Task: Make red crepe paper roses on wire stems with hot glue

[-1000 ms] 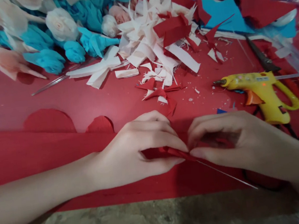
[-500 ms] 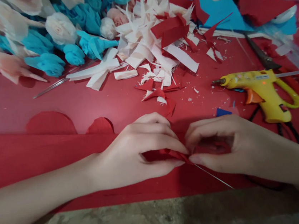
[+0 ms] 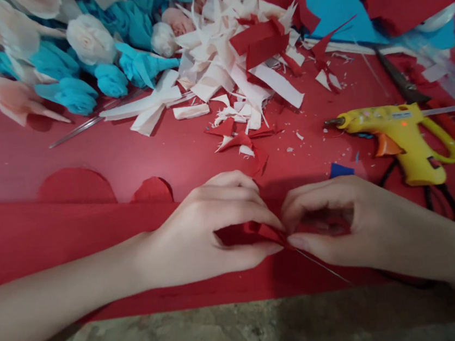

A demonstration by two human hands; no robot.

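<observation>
Near the table's front edge my two hands meet over a small piece of red crepe paper. My left hand pinches the paper between thumb and forefinger. Touching it from the other side, the fingertips of my right hand close on the paper's narrow end. A thin wire comes out of that end and slants down to the right, below my right thumb. Part of the red paper is hidden behind my fingers. Under my left forearm lies a large red sheet, with rounded red pieces at its far edge.
A yellow glue gun lies on the right, its orange light lit, with a black cord beneath. Behind it are scissors. Red and white paper scraps are heaped at the back middle. Blue and white paper roses fill the back left.
Both hands keep almost the same place and grip. The wire's free end has shifted slightly up and left. The whole view has moved a little.
</observation>
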